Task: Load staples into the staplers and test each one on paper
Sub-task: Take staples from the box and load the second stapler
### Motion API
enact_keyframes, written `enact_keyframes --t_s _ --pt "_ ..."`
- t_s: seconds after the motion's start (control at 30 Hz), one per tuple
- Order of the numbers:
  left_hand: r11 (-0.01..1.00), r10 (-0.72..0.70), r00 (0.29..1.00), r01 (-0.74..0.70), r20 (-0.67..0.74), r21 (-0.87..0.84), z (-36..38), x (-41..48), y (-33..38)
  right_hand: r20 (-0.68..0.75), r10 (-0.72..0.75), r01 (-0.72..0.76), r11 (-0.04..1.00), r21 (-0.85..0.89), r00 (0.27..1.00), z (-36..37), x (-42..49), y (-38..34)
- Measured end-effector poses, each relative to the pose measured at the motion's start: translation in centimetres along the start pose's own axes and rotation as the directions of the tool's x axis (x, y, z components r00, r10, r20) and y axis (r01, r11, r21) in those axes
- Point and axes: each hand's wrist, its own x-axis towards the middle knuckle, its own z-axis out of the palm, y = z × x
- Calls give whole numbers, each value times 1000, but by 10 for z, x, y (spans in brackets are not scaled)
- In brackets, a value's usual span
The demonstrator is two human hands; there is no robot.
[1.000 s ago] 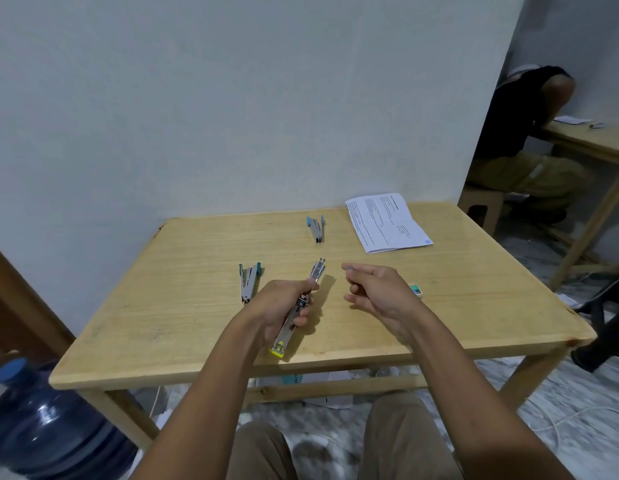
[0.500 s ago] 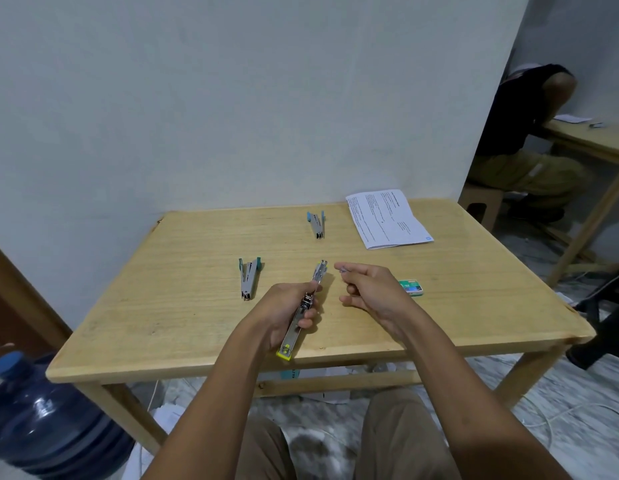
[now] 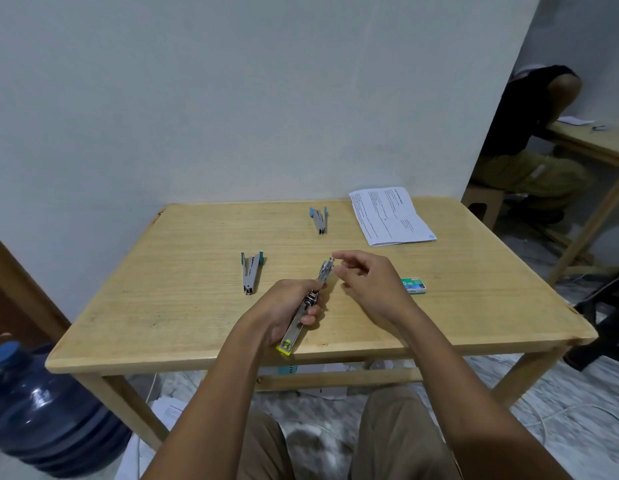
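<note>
1. Since a second ago the right hand (image 3: 370,285) has drawn in toward the far tip of the yellow-ended stapler (image 3: 302,315). The staple box (image 3: 413,285), half hidden behind that hand before, now shows whole just right of it.
2. Left hand (image 3: 283,308): its fingers (image 3: 309,320) are curled round the middle of the yellow-ended stapler, gripping it just above the counter (image 3: 162,306) near the front edge. The stapler is swung open lengthwise, with its yellow end toward the bottom of the frame and its metal tip pointing up and right.
3. Right hand: thumb and forefinger reach out together right at the metal tip, the other fingers (image 3: 346,284) loosely curled. Whether they pinch anything is too small to tell.
4. Two more staplers lie on the counter. A green-ended stapler (image 3: 250,275) is left of the hands, and a blue-ended stapler (image 3: 320,220) is farther back at centre.
5. Printed paper (image 3: 391,216) rests at the counter's back right corner.
6. Off the counter, a blue water bottle (image 3: 41,410) stands at lower left. At upper right, another person (image 3: 529,133) sits bent over a second table (image 3: 592,140).
</note>
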Motion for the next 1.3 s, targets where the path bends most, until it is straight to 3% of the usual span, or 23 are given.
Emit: enact_keyframes --t_s 0.13,0.33,0.57,0.87,1.0,1.1,1.3 --pt "1000 21 997 -20 70 -18 -3 1 -2 49 -89 98 975 -202 995 -5 0 -8" --pt "999 31 997 -30 72 -24 -4 1 -3 178 -95 166 882 -442 979 -6 11 -12" --pt "998 43 996 -47 75 41 -5 0 -4 197 -122 212 812 -544 973 -2 15 -12" --pt "998 44 994 -47 100 28 -6 -2 -1 -21 -191 149 825 -546 981 3 4 2" --pt "998 50 995 -54 90 40 -6 -1 -2 86 -212 224 813 -537 974 0 -5 5" --pt "997 58 993 -63 98 44 -7 0 -3 181 -189 261 728 -633 965 0 -9 6" --pt "996 55 995 -60 81 62 -6 -2 -2 139 -209 238 594 -769 968 -2 -11 4"
